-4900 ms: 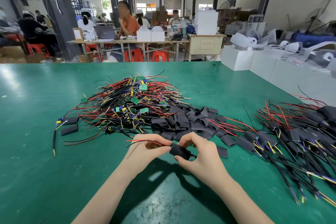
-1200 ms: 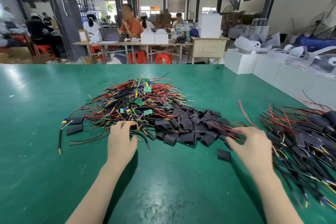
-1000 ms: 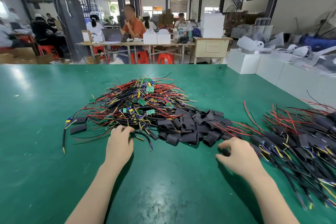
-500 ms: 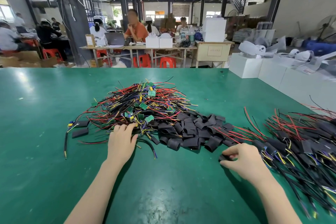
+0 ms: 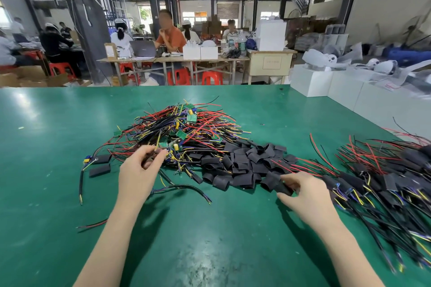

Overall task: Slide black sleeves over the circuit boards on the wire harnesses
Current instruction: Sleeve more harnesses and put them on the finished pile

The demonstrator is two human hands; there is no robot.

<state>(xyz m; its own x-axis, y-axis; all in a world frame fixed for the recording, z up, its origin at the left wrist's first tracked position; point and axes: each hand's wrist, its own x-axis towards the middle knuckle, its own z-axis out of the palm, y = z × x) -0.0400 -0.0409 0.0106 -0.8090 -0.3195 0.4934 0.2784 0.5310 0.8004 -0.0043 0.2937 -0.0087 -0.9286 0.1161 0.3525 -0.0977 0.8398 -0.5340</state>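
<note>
on the green counter (image 5: pixel 58 147), the left hand (image 5: pixel 137 175) pinches wires at the harness pile (image 5: pixel 184 133); the right hand (image 5: pixel 305 196) grips a black sleeve (image 5: pixel 283 187) beside the sleeve heap (image 5: pixel 242 163).

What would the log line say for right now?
left hand: pinching wires in harness pile | right hand: pinching black sleeve | sleeving: not begun

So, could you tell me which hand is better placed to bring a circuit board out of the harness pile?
The left. The left hand already pinches wires at the near edge of the harness pile, beside a green circuit board. The right hand is busy gripping a black sleeve by the sleeve pile.
</note>
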